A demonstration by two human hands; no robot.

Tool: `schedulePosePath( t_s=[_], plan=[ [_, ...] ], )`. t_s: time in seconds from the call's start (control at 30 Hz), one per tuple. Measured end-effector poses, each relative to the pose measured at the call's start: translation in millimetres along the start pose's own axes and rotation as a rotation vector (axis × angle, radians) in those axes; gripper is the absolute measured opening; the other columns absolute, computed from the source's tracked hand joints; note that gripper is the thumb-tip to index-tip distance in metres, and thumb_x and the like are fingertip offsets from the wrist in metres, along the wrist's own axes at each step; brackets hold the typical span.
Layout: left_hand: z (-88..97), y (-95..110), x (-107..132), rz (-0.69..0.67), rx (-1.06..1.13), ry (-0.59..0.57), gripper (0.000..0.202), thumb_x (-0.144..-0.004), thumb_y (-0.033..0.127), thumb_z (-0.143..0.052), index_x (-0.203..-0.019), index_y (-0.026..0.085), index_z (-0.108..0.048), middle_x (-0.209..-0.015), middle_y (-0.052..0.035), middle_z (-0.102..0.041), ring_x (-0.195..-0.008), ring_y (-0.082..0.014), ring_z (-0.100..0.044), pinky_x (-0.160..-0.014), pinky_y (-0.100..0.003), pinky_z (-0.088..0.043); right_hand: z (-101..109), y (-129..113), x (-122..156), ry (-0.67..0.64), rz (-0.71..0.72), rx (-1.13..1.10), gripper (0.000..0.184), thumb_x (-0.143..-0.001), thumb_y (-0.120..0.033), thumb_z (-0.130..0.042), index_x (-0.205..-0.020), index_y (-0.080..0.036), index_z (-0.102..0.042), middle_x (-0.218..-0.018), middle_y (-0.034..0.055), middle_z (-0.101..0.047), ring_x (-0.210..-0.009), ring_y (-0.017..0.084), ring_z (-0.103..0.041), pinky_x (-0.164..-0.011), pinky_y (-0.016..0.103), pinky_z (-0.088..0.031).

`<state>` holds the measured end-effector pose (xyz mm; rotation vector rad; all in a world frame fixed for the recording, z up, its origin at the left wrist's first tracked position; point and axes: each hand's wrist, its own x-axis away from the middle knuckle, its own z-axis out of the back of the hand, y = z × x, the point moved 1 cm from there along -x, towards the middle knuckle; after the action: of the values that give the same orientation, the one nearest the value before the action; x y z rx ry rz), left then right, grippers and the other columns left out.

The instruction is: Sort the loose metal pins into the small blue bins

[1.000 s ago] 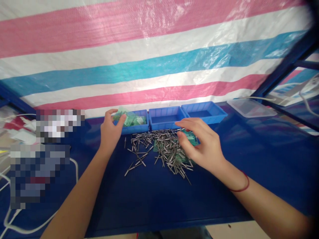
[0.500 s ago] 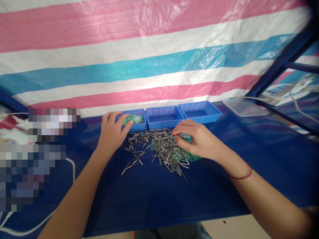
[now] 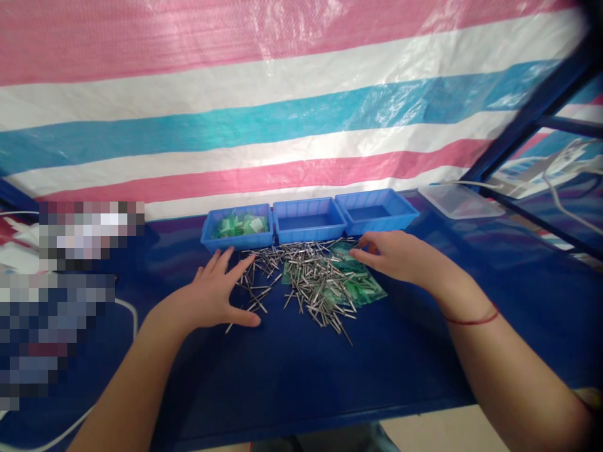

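A heap of small metal pins (image 3: 301,276) lies on the blue table (image 3: 301,376), partly over green plastic pieces (image 3: 362,289). My left hand (image 3: 217,295) rests flat on the table at the heap's left edge, fingers spread and touching the nearest pins. My right hand (image 3: 396,254) lies at the heap's right side with fingers curled together over the green pieces; what they pinch is hidden. Three blue bins stand behind the heap: the left bin (image 3: 238,240) holds green pieces, while the middle bin (image 3: 308,220) and right bin (image 3: 377,212) look bare inside.
A striped pink, white and blue tarp hangs behind the bins. A clear plastic tray (image 3: 459,201) sits at the back right beside a blue frame post (image 3: 532,113). White cable (image 3: 127,307) runs along the left. Blurred patches cover items at the left.
My left hand has come back from the left bin down to the table and spread flat by the pins. My right hand has shifted right, off the heap's middle.
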<state>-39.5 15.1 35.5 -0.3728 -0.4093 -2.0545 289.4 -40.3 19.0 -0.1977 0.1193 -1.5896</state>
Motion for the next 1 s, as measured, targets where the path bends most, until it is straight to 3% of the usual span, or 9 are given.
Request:
schedulePosePath(
  t_s=[0.17, 0.33, 0.47, 0.7, 1.0],
  plan=[
    [-8.1, 3.8, -6.7, 0.014, -0.023, -0.033, 0.119, -0.058, 0.072, -0.066, -0.15, 0.028, -0.005, -0.155, -0.018, 0.01, -0.141, -0.0434, 0.008, -0.108, -0.065, -0.013, -4.5, 1.7, -1.6, -0.095, -0.003, 0.001, 0.051, -0.083, -0.065, -0.043, -0.08, -0.018, -0.061, -0.072, 0.01, -0.067, -0.063, 0.022, -0.06, -0.052, 0.029, -0.034],
    [-9.6, 6.1, -8.7, -0.006, 0.013, -0.049, 0.111, -0.066, 0.071, -0.062, -0.15, 0.027, -0.005, -0.154, -0.0197, 0.01, -0.139, -0.0438, 0.01, -0.108, -0.064, -0.013, -4.8, 4.3, -4.0, -0.114, 0.009, -0.053, 0.042, -0.081, -0.055, -0.052, -0.096, -0.016, -0.061, -0.078, 0.0086, -0.067, -0.068, 0.022, -0.061, -0.056, 0.03, -0.037],
    [-10.4, 5.3, -9.4, -0.049, 0.02, -0.069, 0.108, -0.069, 0.073, -0.057, -0.15, 0.028, -0.003, -0.153, -0.0186, 0.015, -0.138, -0.0428, 0.015, -0.108, -0.065, -0.011, -6.3, 4.9, -5.5, -0.101, 0.061, -0.085, 0.034, -0.081, -0.048, -0.053, -0.092, -0.017, -0.061, -0.086, 0.0086, -0.066, -0.075, 0.023, -0.06, -0.062, 0.031, -0.04],
    [-10.8, 12.0, -5.5, -0.142, 0.066, -0.12, 0.104, -0.073, 0.073, -0.054, -0.149, 0.032, 0.004, -0.152, -0.0162, 0.021, -0.139, -0.04, 0.014, -0.11, -0.062, -0.01, -12.5, 6.8, -7.0, -0.072, 0.053, -0.089, 0.054, -0.077, -0.058, -0.055, -0.106, -0.013, -0.061, -0.097, 0.0141, -0.065, -0.083, 0.027, -0.062, -0.069, 0.034, -0.044],
    [-4.3, 19.4, -0.6, -0.137, 0.081, -0.067, 0.102, -0.074, 0.073, -0.052, -0.15, 0.032, 0.003, -0.155, -0.0116, 0.015, -0.142, -0.0389, 0.007, -0.112, -0.058, -0.014, -16.8, 8.6, -10.8, -0.004, 0.086, -0.018, 0.047, -0.078, -0.053, -0.058, -0.103, -0.014, -0.064, -0.098, 0.0134, -0.065, -0.084, 0.027, -0.063, -0.07, 0.032, -0.044]
  ],
)
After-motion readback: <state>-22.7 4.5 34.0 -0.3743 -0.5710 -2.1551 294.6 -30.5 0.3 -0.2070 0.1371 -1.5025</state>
